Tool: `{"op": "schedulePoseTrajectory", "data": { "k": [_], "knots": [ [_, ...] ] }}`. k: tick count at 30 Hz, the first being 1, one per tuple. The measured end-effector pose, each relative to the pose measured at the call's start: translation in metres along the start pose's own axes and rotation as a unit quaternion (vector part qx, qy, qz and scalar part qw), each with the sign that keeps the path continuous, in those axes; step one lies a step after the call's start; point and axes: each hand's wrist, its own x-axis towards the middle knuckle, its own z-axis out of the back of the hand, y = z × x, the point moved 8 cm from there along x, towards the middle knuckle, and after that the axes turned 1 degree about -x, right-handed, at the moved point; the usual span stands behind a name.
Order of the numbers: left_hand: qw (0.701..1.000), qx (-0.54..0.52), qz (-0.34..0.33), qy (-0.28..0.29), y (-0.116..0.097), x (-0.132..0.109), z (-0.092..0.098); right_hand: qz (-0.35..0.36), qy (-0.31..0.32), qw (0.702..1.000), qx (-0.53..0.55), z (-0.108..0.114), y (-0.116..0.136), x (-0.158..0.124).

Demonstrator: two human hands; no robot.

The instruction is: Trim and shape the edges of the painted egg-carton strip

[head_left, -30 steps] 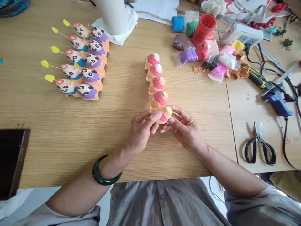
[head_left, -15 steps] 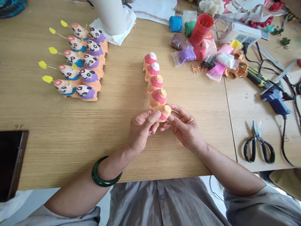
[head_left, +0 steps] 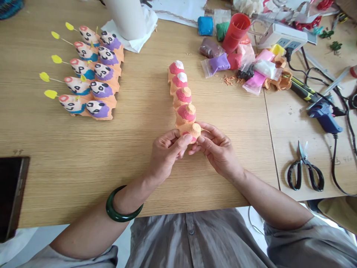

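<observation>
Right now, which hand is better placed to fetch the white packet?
Probably your right hand: it's nearer the white packet, which lies on that side. Your left hand is farther; both hold the bumpy strip.

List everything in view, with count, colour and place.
Cup strip: one, orange, pink and white, centre
Painted cups: ten, white with blue or purple, left
Leafy sticks: at least five, yellow, left
Roll: one, white, back
Device: one, black, left edge
Packets: several, mixed colours, back right
Tumbler: one, red, among packets
Power strip: one, white, back right
Glue gun: one, blue, right
Scissors: one, black handles, right
Tabletop: one, pale wood, beneath
Clutter: uncounted, mixed, back right
Shirt: one, grey, bottom
Bangle: one, green, left forearm
Left grip: one, bare, on strip's near end
Right grip: one, bare, same end
</observation>
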Motion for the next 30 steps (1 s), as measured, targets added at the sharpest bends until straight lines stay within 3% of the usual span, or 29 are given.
{"op": "schedulePoseTrajectory", "data": {
  "k": [3, 9, 19, 30],
  "knots": [
    [1.000, 0.006, -0.007, 0.014, 0.001, -0.001, -0.001, 0.009, -0.002, 1.000, -0.010, 0.001, 0.001, -0.001],
    [0.993, 0.074, -0.092, -0.018, -0.015, -0.006, 0.000, 0.015, 0.015, 1.000, -0.006, -0.003, 0.002, -0.004],
    [0.990, 0.081, -0.101, -0.057, -0.017, -0.007, 0.004, 0.009, 0.014, 1.000, -0.010, -0.004, -0.001, -0.006],
    [0.996, 0.037, -0.069, -0.051, -0.011, -0.004, 0.003, 0.015, 0.022, 0.999, -0.044, 0.000, -0.002, -0.009]
  ]
}}
